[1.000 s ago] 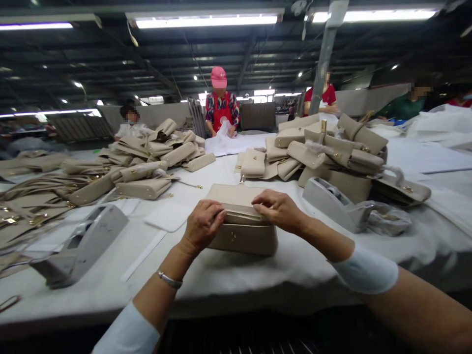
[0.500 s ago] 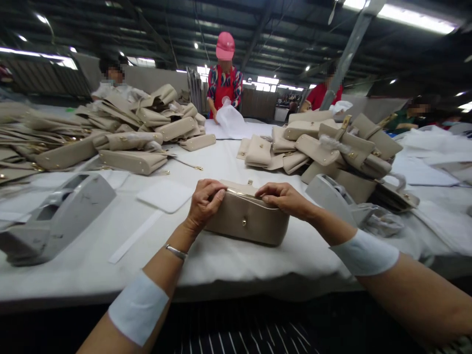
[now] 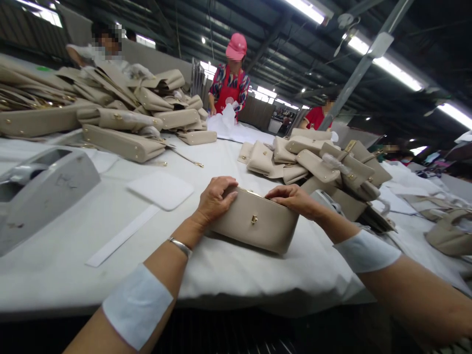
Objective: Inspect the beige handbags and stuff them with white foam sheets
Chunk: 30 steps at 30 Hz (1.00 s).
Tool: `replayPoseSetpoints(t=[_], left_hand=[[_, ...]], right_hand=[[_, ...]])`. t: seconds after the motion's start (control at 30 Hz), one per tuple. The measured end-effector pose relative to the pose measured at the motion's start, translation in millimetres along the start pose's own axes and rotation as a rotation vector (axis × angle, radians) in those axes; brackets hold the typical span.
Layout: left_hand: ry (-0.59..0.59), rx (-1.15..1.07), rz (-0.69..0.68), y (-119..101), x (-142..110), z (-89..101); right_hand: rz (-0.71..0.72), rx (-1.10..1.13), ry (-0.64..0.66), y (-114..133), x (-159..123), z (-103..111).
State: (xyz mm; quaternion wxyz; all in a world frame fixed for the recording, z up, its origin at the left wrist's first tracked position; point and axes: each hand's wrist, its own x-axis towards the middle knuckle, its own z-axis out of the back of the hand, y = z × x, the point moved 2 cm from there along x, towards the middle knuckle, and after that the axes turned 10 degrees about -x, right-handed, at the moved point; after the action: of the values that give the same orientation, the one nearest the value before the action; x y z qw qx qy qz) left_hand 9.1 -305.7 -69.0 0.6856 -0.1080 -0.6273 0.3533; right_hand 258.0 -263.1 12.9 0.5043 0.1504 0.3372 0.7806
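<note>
A beige handbag point(image 3: 258, 223) with a small gold clasp stands on the white-covered table point(image 3: 228, 275) right in front of me. My left hand point(image 3: 216, 199) is curled over its upper left corner, fingers closed on the top edge. My right hand point(image 3: 293, 196) grips the upper right edge with bent fingers. Both forearms wear white sleeve bands, and a metal bracelet sits on my left wrist.
A grey tape dispenser point(image 3: 37, 191) stands at the left, a second one partly hidden behind my right hand. A white pad point(image 3: 160, 189) and white strip point(image 3: 121, 236) lie near it. Piles of beige bags point(image 3: 121, 118) point(image 3: 324, 162) fill the back. A person in a red apron point(image 3: 230, 88) handles white cloth.
The bag's flap has been brought down and the bag turned with its clasp side to me. Both hands stayed on its top edge. My view swung left and tilted.
</note>
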Motion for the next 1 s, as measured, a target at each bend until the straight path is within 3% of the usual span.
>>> replayPoseSetpoints(t=[0.07,0.17,0.2,0.23,0.3,0.4,0.53,0.63,0.9,1.0], left_hand=[[0.024,-0.013,0.038,3.0,0.2,-0.4],[0.053,0.0,0.053,5.1,-1.1,1.0],[0.06,0.017,0.054,5.7,-1.7,1.4],[0.066,0.035,0.053,6.5,-2.4,1.5],[0.081,0.082,0.053,8.9,-4.5,0.8],[0.089,0.196,0.062,14.0,-10.6,0.0],[0.028,0.365,-0.024,13.4,-21.1,5.2],[0.03,0.363,-0.037,8.1,-24.5,8.9],[0.006,0.27,-0.009,-7.8,-19.0,6.5],[0.05,0.324,0.032,-16.5,-10.9,0.5]], right_hand=[[0.059,-0.139,-0.116,-0.8,1.4,3.3],[0.407,-0.497,-0.455,9.4,-14.2,2.3],[0.55,-0.611,-0.467,13.8,-21.1,-2.9],[0.668,-0.711,-0.395,17.4,-26.3,-10.1],[0.766,-0.875,-0.132,19.6,-27.8,-24.8],[0.64,-0.883,0.05,11.9,-4.1,-31.0],[0.492,-0.518,0.196,-9.5,42.7,-20.9],[0.401,-0.287,0.292,-23.2,60.9,-17.6],[0.517,-0.06,0.227,-47.8,72.1,-28.4],[0.526,0.016,0.234,-58.4,78.4,-29.1]])
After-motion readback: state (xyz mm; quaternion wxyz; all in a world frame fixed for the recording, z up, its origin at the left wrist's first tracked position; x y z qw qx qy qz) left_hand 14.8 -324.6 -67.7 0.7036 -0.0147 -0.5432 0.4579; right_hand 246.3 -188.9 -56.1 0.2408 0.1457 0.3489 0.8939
